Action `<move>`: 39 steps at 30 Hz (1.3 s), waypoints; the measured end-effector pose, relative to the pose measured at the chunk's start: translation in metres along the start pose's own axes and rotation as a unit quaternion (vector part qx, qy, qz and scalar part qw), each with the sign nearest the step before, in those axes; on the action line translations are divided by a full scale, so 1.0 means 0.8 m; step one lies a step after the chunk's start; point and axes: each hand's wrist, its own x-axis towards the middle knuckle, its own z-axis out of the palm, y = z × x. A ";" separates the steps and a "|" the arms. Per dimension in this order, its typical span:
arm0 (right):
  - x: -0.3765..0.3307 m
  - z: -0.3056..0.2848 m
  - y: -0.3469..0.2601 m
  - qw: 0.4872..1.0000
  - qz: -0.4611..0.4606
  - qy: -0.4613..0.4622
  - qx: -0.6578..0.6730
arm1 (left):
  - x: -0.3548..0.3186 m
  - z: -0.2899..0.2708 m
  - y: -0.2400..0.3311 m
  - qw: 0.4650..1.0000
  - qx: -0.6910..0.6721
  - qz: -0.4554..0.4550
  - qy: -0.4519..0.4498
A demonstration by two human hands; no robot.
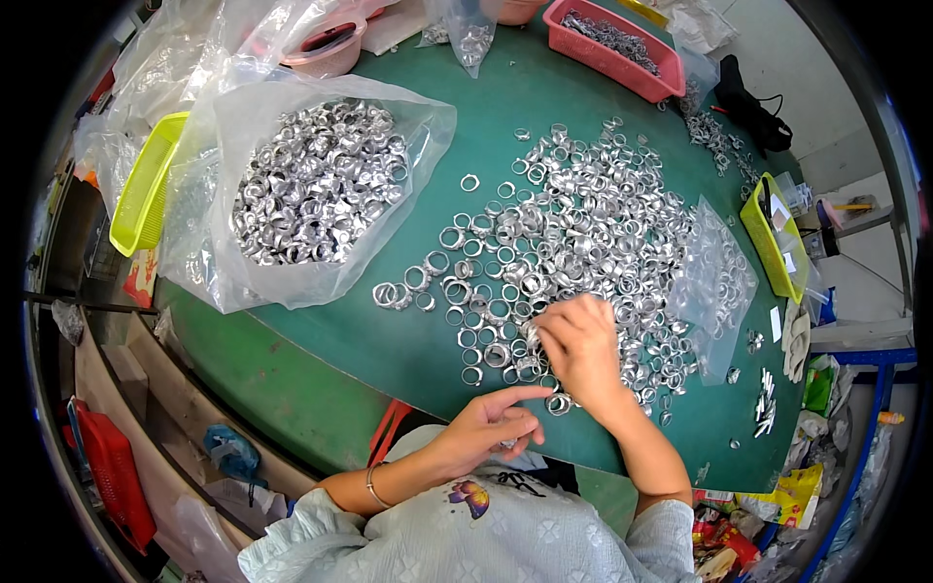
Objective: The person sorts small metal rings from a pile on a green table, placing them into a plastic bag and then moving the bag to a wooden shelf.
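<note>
A broad heap of loose silver metal rings [622,223] lies spread on the green table [340,350]. Over the near part of this heap, my right hand [583,350] points its fingers down, bent and close together among the rings; what is between the fingertips is hidden. My left hand [491,423] is just in front of the table's near edge, index finger stretched toward the right hand. Its other fingers curl round something small and silvery, apparently a ring [508,443]. Single rings lie scattered to the left of the heap.
A clear plastic bag [408,126] full of rings lies to the left, beside a yellow-green basket [146,185]. At the back stands a pink tray [612,49] of metal pieces. On the right are a small bag of rings [719,291], another green basket [773,233] and gloves [796,340].
</note>
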 end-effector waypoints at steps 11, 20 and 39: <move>-0.004 -0.048 -0.012 0.987 0.001 -0.084 0.139 | -0.007 0.002 -0.015 0.985 -0.166 0.036 -0.007; -0.007 -0.033 -0.009 0.987 -0.001 -0.067 0.145 | -0.013 0.031 0.014 0.983 -0.124 0.107 0.078; 0.017 -0.020 0.003 0.980 0.114 0.021 0.159 | -0.010 0.003 0.003 0.973 -0.195 0.121 0.013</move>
